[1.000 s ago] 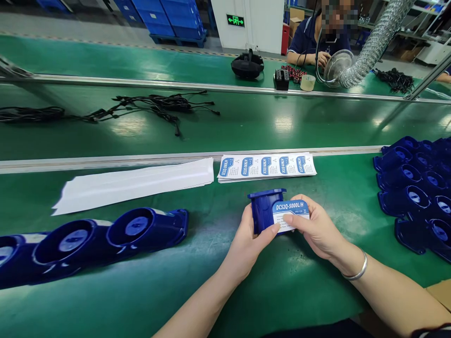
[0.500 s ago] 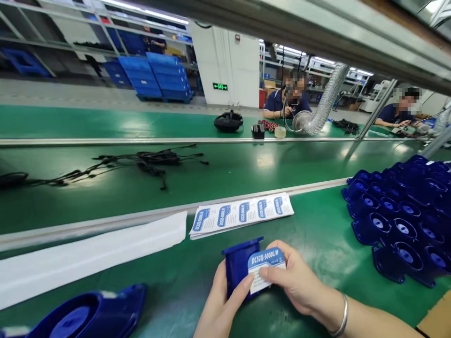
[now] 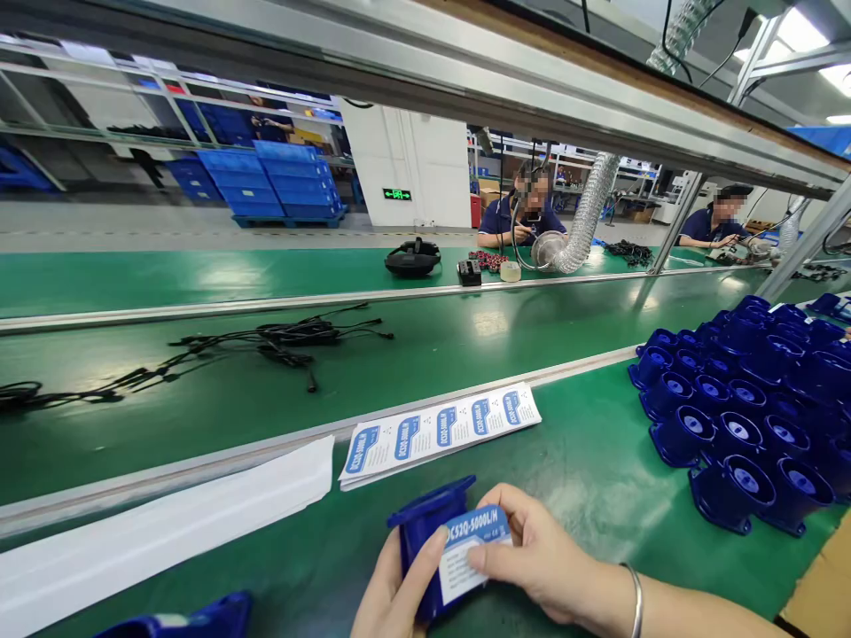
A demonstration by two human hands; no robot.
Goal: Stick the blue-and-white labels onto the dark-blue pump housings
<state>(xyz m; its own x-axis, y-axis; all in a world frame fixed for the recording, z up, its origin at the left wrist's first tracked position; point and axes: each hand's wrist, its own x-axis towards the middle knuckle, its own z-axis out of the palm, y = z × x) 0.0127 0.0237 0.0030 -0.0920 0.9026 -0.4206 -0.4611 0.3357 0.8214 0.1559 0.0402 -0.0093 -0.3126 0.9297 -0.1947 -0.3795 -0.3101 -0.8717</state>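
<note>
A dark blue plastic housing is held at the lower middle by my left hand, its fingers wrapped round the side and the thumb on the front. Against the housing's face lies a blue and white label printed DC52Q-5000L/H. My right hand pinches the label's right side, thumb in front and fingers behind. My left thumb touches its left edge. Whether the label is fully stuck down I cannot tell. Behind my hands lie sheets of the same labels.
Many blue housings crowd the right side, and another housing is cut off at lower left. White strips lie on the left. Black cables rest beyond the rail. Two people sit across the green tables. A metal beam crosses overhead.
The view has tilted upward, so the lower-left housing shows less. My left thumb now presses on the label's left edge. My right hand still pinches its right side.
</note>
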